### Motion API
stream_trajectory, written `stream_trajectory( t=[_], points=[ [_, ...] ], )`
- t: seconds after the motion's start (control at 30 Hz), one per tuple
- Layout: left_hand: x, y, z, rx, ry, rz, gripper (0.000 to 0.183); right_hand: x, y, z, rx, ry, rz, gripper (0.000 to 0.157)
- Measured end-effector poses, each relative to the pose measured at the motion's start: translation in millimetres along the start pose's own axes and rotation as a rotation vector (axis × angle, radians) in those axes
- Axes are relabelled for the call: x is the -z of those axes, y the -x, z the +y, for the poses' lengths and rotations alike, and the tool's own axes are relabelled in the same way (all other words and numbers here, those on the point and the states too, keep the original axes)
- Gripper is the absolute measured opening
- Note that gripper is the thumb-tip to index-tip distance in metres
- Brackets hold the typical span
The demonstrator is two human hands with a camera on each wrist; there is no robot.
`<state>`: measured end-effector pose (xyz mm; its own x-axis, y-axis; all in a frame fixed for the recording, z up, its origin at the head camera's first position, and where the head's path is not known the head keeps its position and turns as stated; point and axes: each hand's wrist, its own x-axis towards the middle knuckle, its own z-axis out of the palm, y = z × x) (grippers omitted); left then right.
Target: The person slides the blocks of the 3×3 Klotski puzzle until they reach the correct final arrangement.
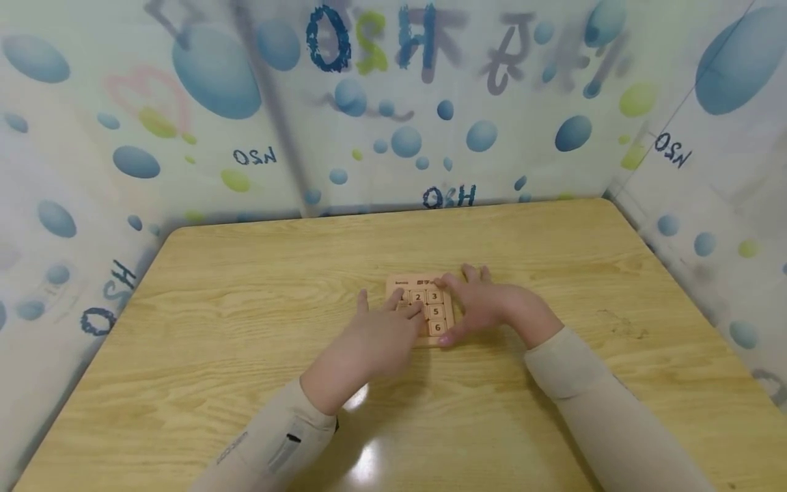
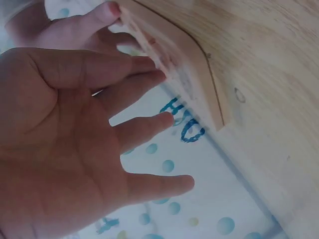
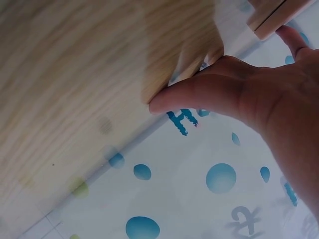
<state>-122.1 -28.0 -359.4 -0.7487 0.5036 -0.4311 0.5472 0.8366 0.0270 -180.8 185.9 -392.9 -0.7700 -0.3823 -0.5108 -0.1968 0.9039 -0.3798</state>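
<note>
A small wooden number slide puzzle (image 1: pixel 408 279) lies flat on the table, with tiles 1, 2, 3, 5 and 6 showing. My left hand (image 1: pixel 378 338) reaches over its left and lower part, hiding the other tiles there. Its fingers are spread and nearly straight, two fingertips at the tiles; the left wrist view shows the palm (image 2: pixel 65 119) and these fingers beside the puzzle's edge (image 2: pixel 212 89). On the other side, my right hand (image 1: pixel 482 304) holds the puzzle's right side, thumb at the lower corner and index finger at the upper one.
The wooden table (image 1: pixel 246 287) extends on all sides of the puzzle. Behind it and at both sides hang pale wall sheets (image 1: pixel 381 171) printed with blue and green drops and lettering. A light glare (image 1: pixel 363 461) shows on the tabletop near the left sleeve (image 1: pixel 277 437).
</note>
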Motion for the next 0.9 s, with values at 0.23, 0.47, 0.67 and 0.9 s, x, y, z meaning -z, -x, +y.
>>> stream_trajectory(
  t=[0.23,0.47,0.67,0.9],
  points=[
    [-4.4,-8.2,1.8,0.030,0.000,-0.033,0.058,-0.9,0,1,-0.003,-0.015,-0.002,0.115],
    [-7.2,4.2,8.2,0.005,-0.003,-0.014,0.055,0.7,1,1,-0.004,-0.019,-0.002,0.114],
    [-12.0,17.2,11.1,-0.007,0.019,-0.018,0.057,0.1,1,1,0.014,-0.013,0.007,0.113],
    [-7.8,16.7,-3.4,0.080,0.029,0.002,0.068,-0.1,0,2,0.011,-0.020,0.001,0.113]
  ],
)
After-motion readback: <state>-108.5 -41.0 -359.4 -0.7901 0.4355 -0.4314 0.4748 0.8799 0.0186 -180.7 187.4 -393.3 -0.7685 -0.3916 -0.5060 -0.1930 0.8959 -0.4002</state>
